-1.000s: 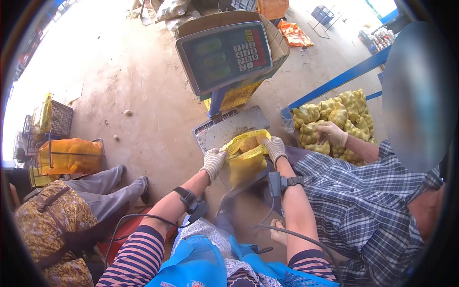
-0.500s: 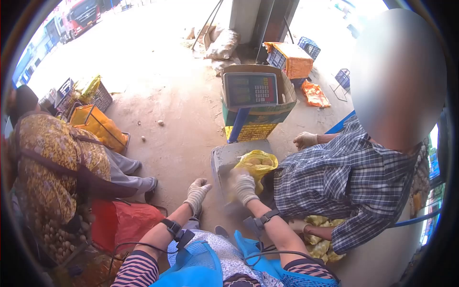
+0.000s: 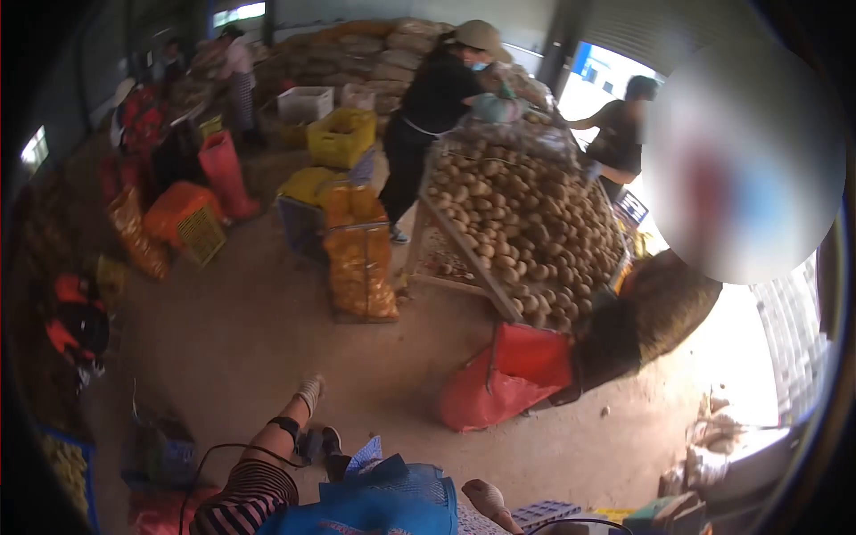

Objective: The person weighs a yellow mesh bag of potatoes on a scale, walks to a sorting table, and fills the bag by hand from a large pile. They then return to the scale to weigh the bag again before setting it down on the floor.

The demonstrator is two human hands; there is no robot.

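My left hand (image 3: 310, 392), in a pale striped work glove, hangs low over the concrete floor. Nothing visible is in it, and its fingers are too small and blurred to read. At the bottom of the view is my right hand (image 3: 486, 497), also gloved, beside my blue vest (image 3: 383, 492). Its fingers are curled out of sight, and no held thing shows. A red bag (image 3: 506, 379) with an open mouth stands ahead, apart from both hands. Behind it, a slanted wooden-framed table (image 3: 470, 256) bears a heap of round brown potatoes (image 3: 535, 223).
An orange mesh sack (image 3: 359, 254) stands ahead, near a yellow crate (image 3: 341, 137). Several people work around the heap and at far left. Stacked sacks (image 3: 357, 58) line the back wall. A blue crate (image 3: 546, 514) lies at lower right, with a blue-edged container (image 3: 69, 473) at lower left.
My view has swung left, from the scale and yellow bag to the potato heap. My right hand has left the yellow bag and come down by my side; the left is lowered.
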